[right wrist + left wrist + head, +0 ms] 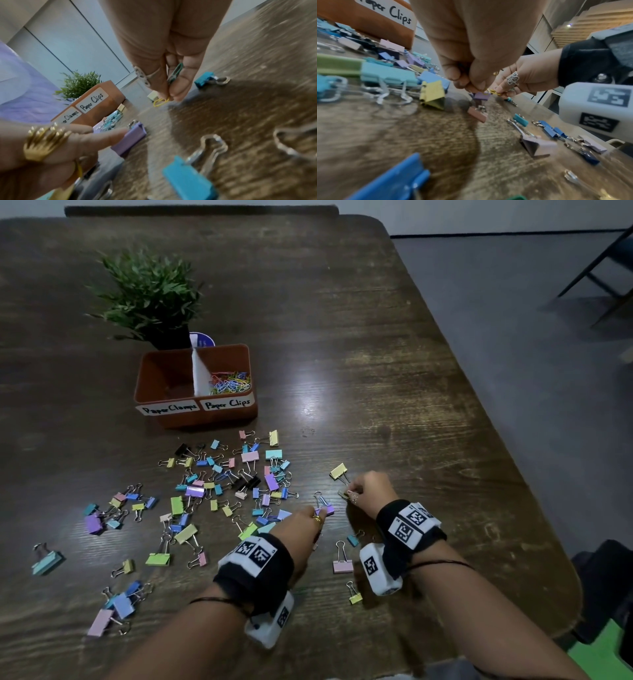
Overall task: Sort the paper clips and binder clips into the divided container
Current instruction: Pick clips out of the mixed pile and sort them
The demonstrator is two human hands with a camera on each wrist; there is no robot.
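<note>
**Last paper clips first**

Your right hand pinches a yellow wire paper clip off the wooden table nr its right edge, w/ a green one already held. Left hand pinches a purple binder clip. Next, I'd judge: carry to the brown divided container at far left.

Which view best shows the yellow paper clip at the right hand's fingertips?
Right wrist: the yellow paper clip hangs clear below the right hand. Left wrist shows it smaller, part-hidden by fingers. Head view leaves it too small to tell.

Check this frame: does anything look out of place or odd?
Only that the "Paper Clamps" compartment of the container appears empty while binder clips lie scattered over the table; nothing looks damaged.
</note>
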